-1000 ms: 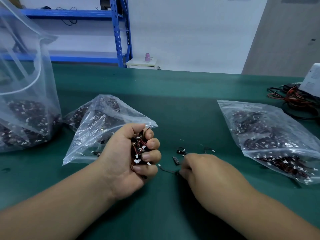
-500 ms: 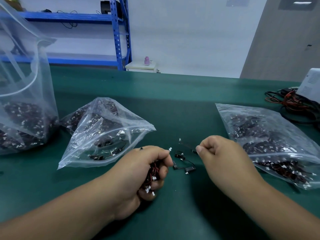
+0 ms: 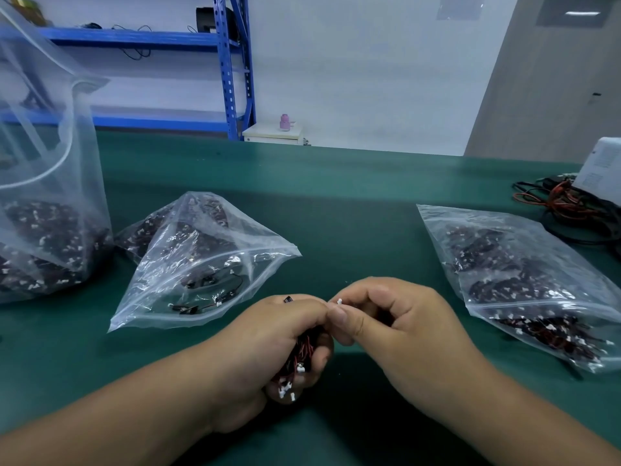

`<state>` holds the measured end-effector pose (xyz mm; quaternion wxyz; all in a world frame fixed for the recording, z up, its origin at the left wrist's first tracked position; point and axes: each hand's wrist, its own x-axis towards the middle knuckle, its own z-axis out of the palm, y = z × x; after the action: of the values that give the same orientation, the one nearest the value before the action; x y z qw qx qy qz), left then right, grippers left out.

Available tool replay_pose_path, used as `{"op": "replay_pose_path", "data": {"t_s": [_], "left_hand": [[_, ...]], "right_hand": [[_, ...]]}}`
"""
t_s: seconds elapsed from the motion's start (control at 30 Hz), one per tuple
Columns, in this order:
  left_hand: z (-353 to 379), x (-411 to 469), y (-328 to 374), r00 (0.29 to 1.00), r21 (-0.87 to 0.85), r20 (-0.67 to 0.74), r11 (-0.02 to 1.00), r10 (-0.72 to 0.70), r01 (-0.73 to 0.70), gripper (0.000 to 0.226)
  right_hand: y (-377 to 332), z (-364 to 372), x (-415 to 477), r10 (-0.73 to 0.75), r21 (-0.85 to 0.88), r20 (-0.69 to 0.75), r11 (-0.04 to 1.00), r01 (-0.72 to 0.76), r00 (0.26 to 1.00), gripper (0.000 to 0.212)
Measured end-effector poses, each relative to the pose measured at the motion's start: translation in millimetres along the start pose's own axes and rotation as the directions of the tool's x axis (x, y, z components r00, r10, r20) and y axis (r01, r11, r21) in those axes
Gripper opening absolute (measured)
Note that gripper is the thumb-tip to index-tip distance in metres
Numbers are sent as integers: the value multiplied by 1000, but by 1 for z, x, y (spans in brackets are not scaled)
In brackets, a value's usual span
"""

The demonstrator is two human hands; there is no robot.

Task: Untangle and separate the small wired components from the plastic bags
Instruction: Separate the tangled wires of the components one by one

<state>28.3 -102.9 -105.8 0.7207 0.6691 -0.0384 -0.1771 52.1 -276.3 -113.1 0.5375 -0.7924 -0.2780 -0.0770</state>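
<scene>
Both hands meet low in the head view, over the green table (image 3: 353, 213). The left hand (image 3: 268, 348) is clenched round a bundle (image 3: 299, 361) of red-and-black wired parts, with white plugs spilling out below the fist. The right hand (image 3: 396, 331) has its fingers curled, thumb and forefinger pinching a white connector (image 3: 339, 301) at the top of the bundle, right against the left knuckles.

The step in hand looks like drawing one part free of the clump. The next move probably calls for a steady pull away to the right while the left fist loosens just enough to let that wire slide, or the tangle will drag along.

Three clear bags of more parts lie round the hands: the middle bag (image 3: 201, 264) just beyond the left hand, the left bag (image 3: 50, 230) standing tall farther off, and the right bag (image 3: 521, 280) near the right wrist. Loose cables (image 3: 564, 203) sit at the far right.
</scene>
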Motion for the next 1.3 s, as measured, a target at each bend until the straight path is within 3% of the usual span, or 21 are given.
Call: {"op": "replay_pose_path", "data": {"t_s": [0.2,0.4,0.53,0.73,1.07,1.2,1.3], "left_hand": [[-7,2,0,992,0,113,999,-51,51,29],[-18,15,-10,979,-108,179,988,-93,114,36],[-25,23,-14,969,-230,197,954,-149,193,39],[-28,25,-16,969,-282,184,935,-165,213,32],[-24,14,-5,981,-401,117,897,-152,187,21],[-21,12,-3,987,-395,89,905,-138,162,15],[-20,13,-4,988,-336,82,930,-130,150,13]], "right_hand": [[-2,2,1,57,139,10,989,-58,998,13],[1,0,4,206,245,-149,955,-166,967,13],[4,-3,7,227,268,-292,952,-148,929,15],[8,-11,9,154,117,-383,986,-117,911,17],[14,-12,4,170,-75,-199,979,-187,965,16],[16,-10,1,219,-269,-77,935,-231,973,15],[18,-11,0,204,-353,-105,907,-229,973,21]]}}
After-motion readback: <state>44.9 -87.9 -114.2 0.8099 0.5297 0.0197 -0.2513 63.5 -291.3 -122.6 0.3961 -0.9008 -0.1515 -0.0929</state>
